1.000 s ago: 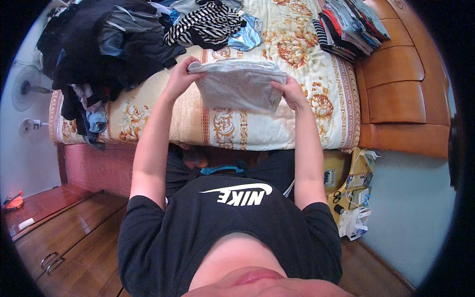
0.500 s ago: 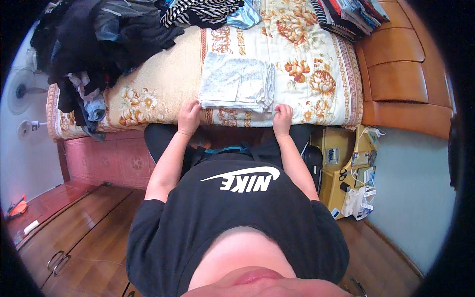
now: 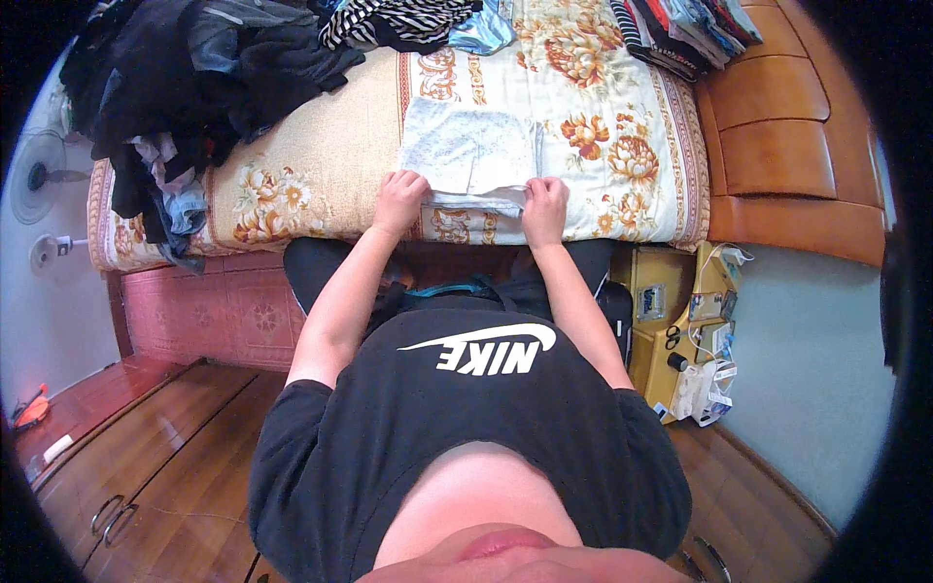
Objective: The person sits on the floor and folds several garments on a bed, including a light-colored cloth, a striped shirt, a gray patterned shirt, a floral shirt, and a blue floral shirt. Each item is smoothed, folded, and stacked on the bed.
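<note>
A pale grey-and-white patterned garment (image 3: pixel 466 146) lies folded on the bed in front of me. My left hand (image 3: pixel 401 197) pinches its near left corner, and my right hand (image 3: pixel 544 206) pinches the near right one. Between the hands the upper layer's near edge is raised slightly. Below it, a lower layer of the same cloth shows on the bedspread. Both sets of fingers are closed on the cloth, with the fingertips partly hidden.
The floral bedspread (image 3: pixel 330 155) carries a heap of dark clothes (image 3: pixel 214 78) at far left, a striped garment (image 3: pixel 398 24) at the back, and a folded stack (image 3: pixel 680 34) by the brown headboard (image 3: pixel 777 146). A yellow shelf unit (image 3: pixel 661 360) stands at right.
Both hands have moved inward onto the garment's near corners and closed on them. The upper layer's near edge has shifted away from me, baring more of the layer below.
</note>
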A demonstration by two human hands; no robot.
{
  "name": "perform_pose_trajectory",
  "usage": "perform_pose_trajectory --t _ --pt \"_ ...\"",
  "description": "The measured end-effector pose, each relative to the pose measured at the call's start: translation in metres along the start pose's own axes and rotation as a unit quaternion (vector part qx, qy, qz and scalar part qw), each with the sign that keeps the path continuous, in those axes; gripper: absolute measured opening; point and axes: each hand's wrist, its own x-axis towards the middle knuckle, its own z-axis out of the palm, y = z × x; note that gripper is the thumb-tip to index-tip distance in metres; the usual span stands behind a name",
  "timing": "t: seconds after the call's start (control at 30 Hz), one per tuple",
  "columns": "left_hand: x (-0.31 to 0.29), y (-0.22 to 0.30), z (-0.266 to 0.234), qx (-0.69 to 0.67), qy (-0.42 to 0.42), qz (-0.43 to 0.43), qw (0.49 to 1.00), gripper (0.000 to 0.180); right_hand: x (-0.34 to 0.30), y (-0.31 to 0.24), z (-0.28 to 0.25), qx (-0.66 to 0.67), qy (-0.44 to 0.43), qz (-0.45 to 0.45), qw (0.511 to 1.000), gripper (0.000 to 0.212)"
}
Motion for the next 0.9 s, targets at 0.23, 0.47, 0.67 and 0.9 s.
perform_pose_trajectory --t 0.23,0.47,0.67,0.9 --pt "-0.022 -0.004 -0.025 -0.027 0.034 0.102 0.994 0.011 -0.040 0.017 -0.017 -0.008 0.010 -0.069 0.998 0.014" --pt "-0.027 -0.019 -0.006 -0.025 -0.029 0.109 0.993 0.011 -0.038 0.021 -0.017 0.001 -0.087 0.012 0.996 0.013" --pt "0.019 -0.002 -0.012 -0.089 0.048 -0.005 0.995 0.020 0.050 0.050 0.020 0.052 0.079 0.109 0.990 0.023" --pt "0.135 -0.027 0.045 -0.128 0.037 -0.458 0.879 0.039 0.115 0.042 0.078 0.040 -0.036 0.351 0.935 0.031"
